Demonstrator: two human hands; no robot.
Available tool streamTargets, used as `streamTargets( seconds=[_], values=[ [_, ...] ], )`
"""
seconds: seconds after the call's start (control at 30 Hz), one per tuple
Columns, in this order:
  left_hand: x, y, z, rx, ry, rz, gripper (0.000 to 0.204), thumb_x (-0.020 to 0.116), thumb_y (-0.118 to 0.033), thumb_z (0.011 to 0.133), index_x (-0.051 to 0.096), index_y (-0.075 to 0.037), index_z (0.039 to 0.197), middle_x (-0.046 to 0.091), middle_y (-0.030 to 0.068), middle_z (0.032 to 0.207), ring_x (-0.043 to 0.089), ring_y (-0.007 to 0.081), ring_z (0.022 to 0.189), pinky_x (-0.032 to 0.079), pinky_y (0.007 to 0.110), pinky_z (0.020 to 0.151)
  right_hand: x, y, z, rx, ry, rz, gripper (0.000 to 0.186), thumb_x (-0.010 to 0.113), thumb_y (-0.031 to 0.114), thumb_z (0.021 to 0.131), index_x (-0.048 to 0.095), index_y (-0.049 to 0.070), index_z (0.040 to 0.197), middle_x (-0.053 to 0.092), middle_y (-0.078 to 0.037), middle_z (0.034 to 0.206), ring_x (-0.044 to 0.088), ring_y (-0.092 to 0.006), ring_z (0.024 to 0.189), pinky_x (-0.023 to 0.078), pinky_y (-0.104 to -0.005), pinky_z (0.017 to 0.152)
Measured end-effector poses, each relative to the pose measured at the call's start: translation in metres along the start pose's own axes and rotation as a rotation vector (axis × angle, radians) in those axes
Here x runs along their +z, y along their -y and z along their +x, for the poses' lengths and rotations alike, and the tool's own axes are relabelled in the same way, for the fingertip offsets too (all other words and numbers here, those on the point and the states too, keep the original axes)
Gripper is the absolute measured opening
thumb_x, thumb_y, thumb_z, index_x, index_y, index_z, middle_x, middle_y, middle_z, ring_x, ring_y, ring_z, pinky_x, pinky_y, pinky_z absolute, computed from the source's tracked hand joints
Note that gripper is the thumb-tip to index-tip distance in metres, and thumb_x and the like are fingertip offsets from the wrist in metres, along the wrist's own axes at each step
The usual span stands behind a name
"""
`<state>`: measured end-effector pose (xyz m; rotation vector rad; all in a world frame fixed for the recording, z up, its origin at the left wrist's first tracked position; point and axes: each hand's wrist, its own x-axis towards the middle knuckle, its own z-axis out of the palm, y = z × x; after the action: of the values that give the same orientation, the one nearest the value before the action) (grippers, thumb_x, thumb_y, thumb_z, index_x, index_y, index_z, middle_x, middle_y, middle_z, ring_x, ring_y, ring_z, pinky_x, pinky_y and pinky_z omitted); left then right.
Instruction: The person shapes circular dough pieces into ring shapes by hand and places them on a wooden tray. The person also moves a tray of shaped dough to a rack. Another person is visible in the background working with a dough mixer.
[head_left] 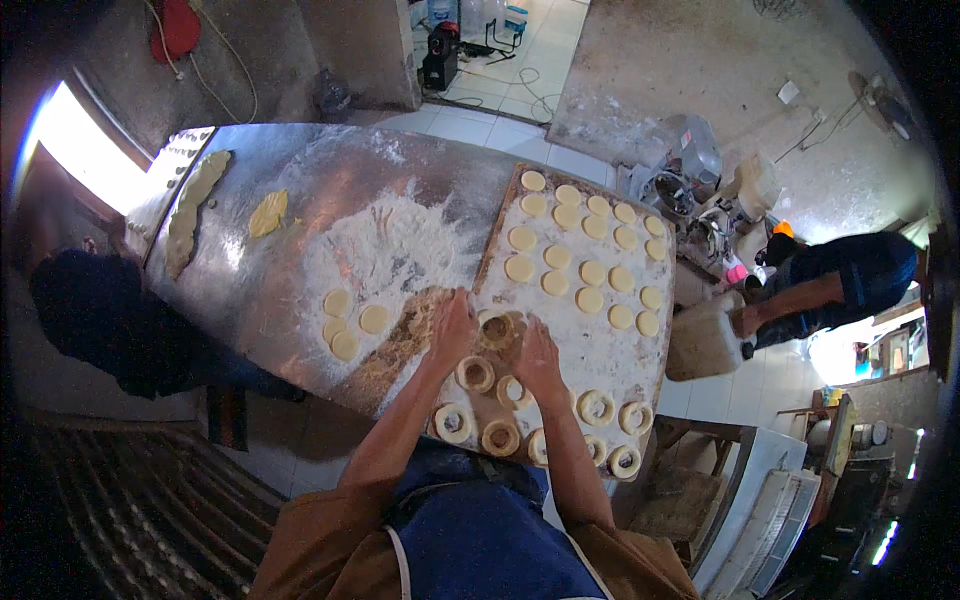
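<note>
On the board's near-left part, a dough ring (pixel 496 330) lies between my two hands, its surface looking browner than the other dough. My left hand (pixel 455 328) is just left of it, over the board's edge, with fingers stretched forward. To its right is my right hand (pixel 536 356), fingers also extended; whether either hand touches the ring is hard to tell. Closer to me sit several more rings, among them a pale one (pixel 475 374) and a brownish one (pixel 500 437). My right forearm partly covers some. Flat dough rounds (pixel 555 282) stand in rows on the board's far part.
The floury board (pixel 487 262) rests on a metal table (pixel 290 160). Loose flour (pixel 390 245), brown crumbs (pixel 400 335), several dough rounds (pixel 374 319), a yellow dough scrap (pixel 268 214) and a long dough roll (pixel 195 212) lie leftward. Another person (pixel 835 290) bends over a container (pixel 705 337).
</note>
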<state>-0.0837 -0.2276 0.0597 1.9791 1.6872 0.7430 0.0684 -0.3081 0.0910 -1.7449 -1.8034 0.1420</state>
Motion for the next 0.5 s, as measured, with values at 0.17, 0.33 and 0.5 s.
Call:
streamTargets(
  seconds=[0.17, 0.33, 0.5],
  values=[
    [0.014, 0.014, -0.014, 0.352, -0.079, 0.067, 0.048, 0.062, -0.027, 0.087, 0.05, 0.002, 0.123, 0.06, 0.0212, 0.107, 0.055, 0.0362, 0.105, 0.041, 0.046, 0.092, 0.011, -0.013, -0.006, 0.123, 0.086, 0.11, 0.047, 0.067, 0.015, 0.078, 0.047, -0.001, 0.118, 0.058, -0.022, 0.108, 0.057, -0.0394, 0.1, 0.046, -0.0473, 0.084],
    [-0.001, 0.045, -0.021, 0.127, 0.014, 0.038, 0.04, 0.062, -0.027, 0.087, 0.056, 0.001, 0.115, 0.058, 0.0189, 0.111, 0.054, 0.0326, 0.105, 0.041, 0.043, 0.091, 0.019, 0.01, 0.012, 0.228, 0.075, 0.007, 0.043, 0.065, 0.018, 0.082, 0.048, 0.001, 0.117, 0.058, -0.02, 0.106, 0.056, -0.0388, 0.099, 0.044, -0.0469, 0.085],
    [-0.09, 0.115, -0.027, 0.024, -0.297, 0.573, 0.031, 0.066, -0.023, 0.082, 0.059, -0.001, 0.104, 0.06, 0.0182, 0.1, 0.056, 0.0315, 0.095, 0.044, 0.041, 0.082, 0.016, 0.044, 0.005, 0.234, -0.001, 0.102, 0.038, 0.063, 0.019, 0.083, 0.05, 0.002, 0.115, 0.057, -0.02, 0.103, 0.055, -0.0374, 0.097, 0.044, -0.0448, 0.084]
  ],
)
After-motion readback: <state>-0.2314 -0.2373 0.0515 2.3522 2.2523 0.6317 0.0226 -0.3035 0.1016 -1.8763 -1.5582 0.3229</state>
